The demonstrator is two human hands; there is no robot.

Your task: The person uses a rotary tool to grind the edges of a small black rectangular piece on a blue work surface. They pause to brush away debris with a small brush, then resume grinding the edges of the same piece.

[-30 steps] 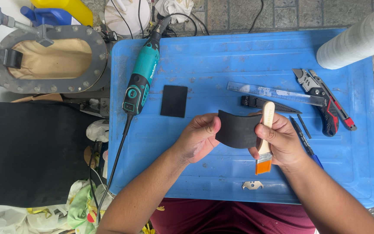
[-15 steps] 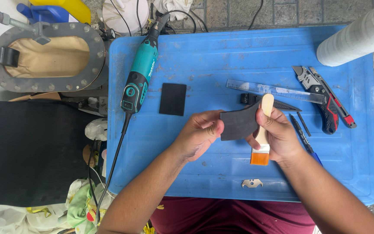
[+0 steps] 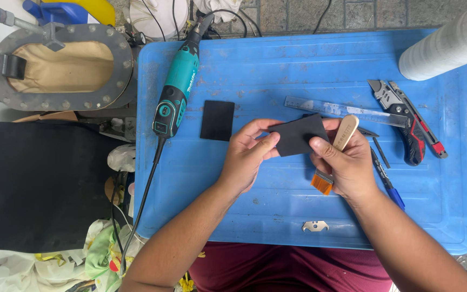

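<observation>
Black patch sits between your two hands just above the middle of the blue tray, lifted clear of it. Your left hand pinches its left edge, thumb on top and fingers curled behind. Your right hand closes on the right edge with the thumb laid across the face, and the same hand also clamps a small brush, wooden handle pointing up and away, orange bristles poking out below the palm. So both hands are shut on the patch, the right one carrying double.

It looks thin and light, and probably pliable like rubber or foam sheet; judge it as something that bends rather than breaks. Its matt face should give decent friction, so an edge pinch like yours ought to hold. Take it by opposite edges to keep it flat.

Nearest you, a small metal blade piece lies on the tray by its near rim. Just beyond your right hand a blue pen runs along the tray. Left of the patch a second black square lies flat. Further out come a clear ruler and a red-and-black knife. A teal rotary tool lies at the tray's far left, its cord trailing off the near edge. Farthest right, a white roll overhangs the corner.
</observation>
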